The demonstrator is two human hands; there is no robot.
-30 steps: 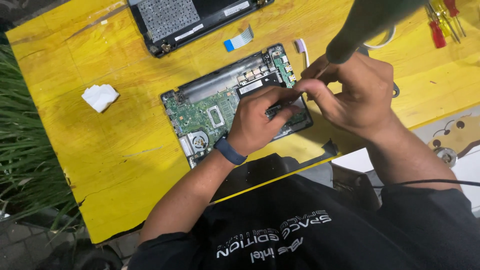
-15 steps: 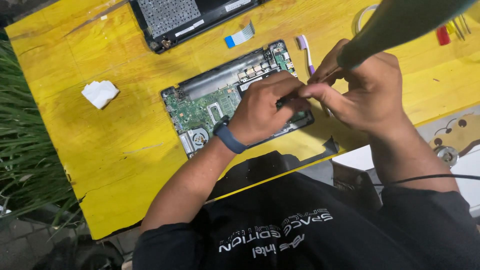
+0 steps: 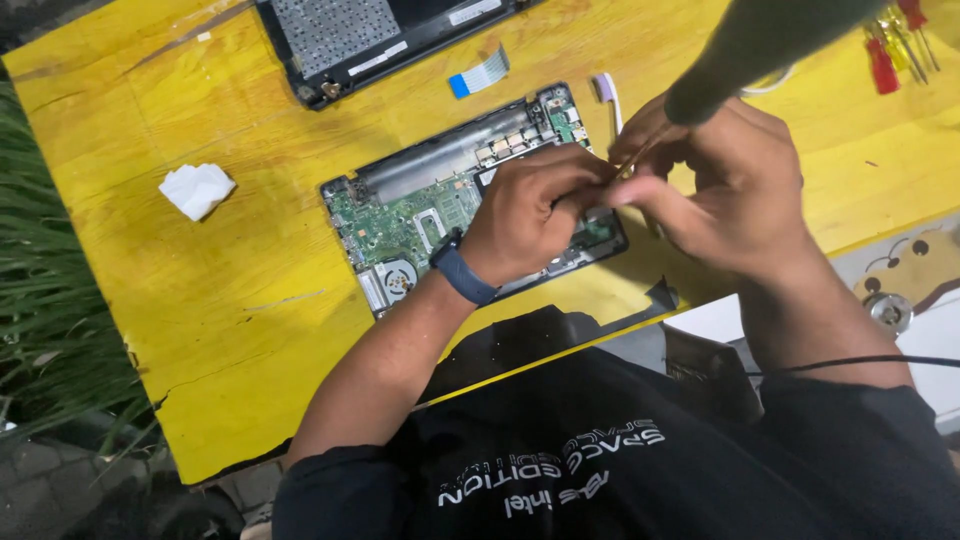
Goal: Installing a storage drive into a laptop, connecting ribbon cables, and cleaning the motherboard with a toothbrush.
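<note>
Opened laptop base [image 3: 430, 205], green circuit board and round fan exposed, lying slantwise near the middle of the yellow worktop [image 3: 200, 320], its near corner close to the front edge. Left hand [image 3: 525, 215] resting over the right half of the board, dark band on the wrist, fingers [image 3: 575, 175] curled and pressed together toward the right hand [image 3: 735, 190]. Right hand's fingers [image 3: 630, 190] bunched and meeting the left's just above the board's right end; something small apparently pinched between the two hands, too hidden to name.

Bare board showing only on the left half; right end covered by both hands. A dark green blurred bar [image 3: 760, 45] crossing just above the right hand from the top right, blocking the view there. White cable with a lilac plug [image 3: 606, 92] just beyond the base's far right corner. Flat ribbon strip with a blue end [image 3: 478, 75] a little past the far edge, between the base and a dark laptop cover [image 3: 370, 40] at the worktop's far side. Crumpled white tissue [image 3: 197, 189] well apart to the left, open yellow surface around it. Red-handled screwdrivers [image 3: 890, 50] at the far right. Grass [image 3: 50, 300] beyond the left edge.
</note>
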